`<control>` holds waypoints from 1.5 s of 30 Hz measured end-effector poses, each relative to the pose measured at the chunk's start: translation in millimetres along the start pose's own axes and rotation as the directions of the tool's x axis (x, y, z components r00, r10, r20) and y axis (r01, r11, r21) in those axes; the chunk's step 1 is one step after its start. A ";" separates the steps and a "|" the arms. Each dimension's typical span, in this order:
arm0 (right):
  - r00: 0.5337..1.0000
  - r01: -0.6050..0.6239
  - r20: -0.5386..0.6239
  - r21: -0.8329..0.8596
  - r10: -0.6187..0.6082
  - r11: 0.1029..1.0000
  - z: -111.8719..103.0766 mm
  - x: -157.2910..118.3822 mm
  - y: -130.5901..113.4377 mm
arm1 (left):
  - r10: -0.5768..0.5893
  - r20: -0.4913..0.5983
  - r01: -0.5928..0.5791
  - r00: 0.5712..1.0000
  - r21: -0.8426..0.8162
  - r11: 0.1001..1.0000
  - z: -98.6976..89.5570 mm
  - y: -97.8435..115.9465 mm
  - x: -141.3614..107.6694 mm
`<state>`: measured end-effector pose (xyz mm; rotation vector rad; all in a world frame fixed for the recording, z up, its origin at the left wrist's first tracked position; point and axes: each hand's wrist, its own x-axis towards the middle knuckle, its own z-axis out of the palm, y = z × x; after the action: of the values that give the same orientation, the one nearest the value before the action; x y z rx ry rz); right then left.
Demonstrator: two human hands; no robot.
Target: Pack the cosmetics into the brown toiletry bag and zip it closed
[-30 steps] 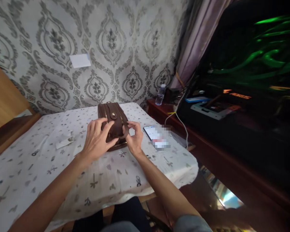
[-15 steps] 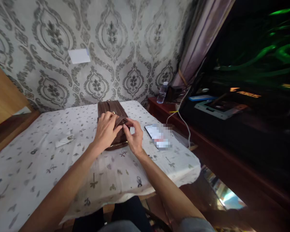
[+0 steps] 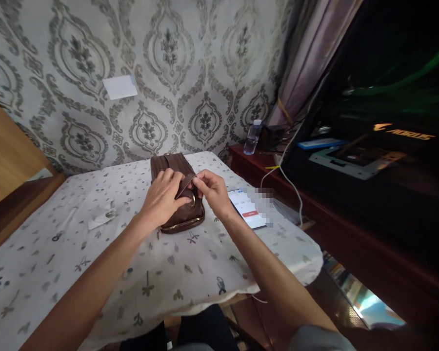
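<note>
A brown leather bag (image 3: 183, 218) with metal zips lies on the cloth-covered table, its near end towards me. My left hand (image 3: 161, 196) is curled over its top, thumb against the bag near a small zip. Between the thumb and fingers of my right hand (image 3: 212, 191) is the end of a brown strap (image 3: 185, 186), lifted off the bag. The strap's other end disappears under my left fingers. A lit phone (image 3: 246, 204) lies to the right of the bag, partly behind my right wrist.
On the left of the patterned cloth (image 3: 124, 292) lies a small white item (image 3: 101, 218). A water bottle (image 3: 252, 138) and a white cable (image 3: 294, 187) are on the dark red desk at right, beside a dark screen (image 3: 391, 97). The wall stands behind the table.
My right hand has moved up and away from the bag's near end, drawing the strap's end out with it. My left hand stays on the bag. The view has shifted slightly.
</note>
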<state>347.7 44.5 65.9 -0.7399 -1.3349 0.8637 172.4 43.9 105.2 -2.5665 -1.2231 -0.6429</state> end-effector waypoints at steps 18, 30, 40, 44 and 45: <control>0.977 0.134 -0.098 -0.411 -0.189 0.902 -12.0 -45.5 24.2 | 0.003 0.112 -0.013 0.994 0.094 0.996 -9.6 10.1 -3.6; 0.993 0.090 0.026 -0.808 -0.117 0.583 0.0 -37.4 3.2 | 0.073 0.081 -0.090 0.994 0.235 0.968 -10.3 24.2 -12.5; 0.985 0.083 -0.034 -0.771 -0.171 0.632 8.5 -45.6 9.9 | 0.283 -0.066 -0.266 0.957 0.188 0.945 3.7 5.5 -27.4; 0.981 0.090 -0.057 -0.708 -0.184 0.700 6.6 -47.7 11.4 | 0.354 -0.057 -0.336 0.934 0.208 0.919 9.5 -0.2 -36.8; 0.980 0.094 -0.058 -0.700 -0.189 0.708 6.0 -47.7 11.4 | 0.365 -0.046 -0.348 0.930 0.214 0.913 10.1 -1.1 -38.2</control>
<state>339.2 8.8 32.8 -1.2328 -1.5869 0.1443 153.2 22.5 78.1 -2.4690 -0.7196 -0.5104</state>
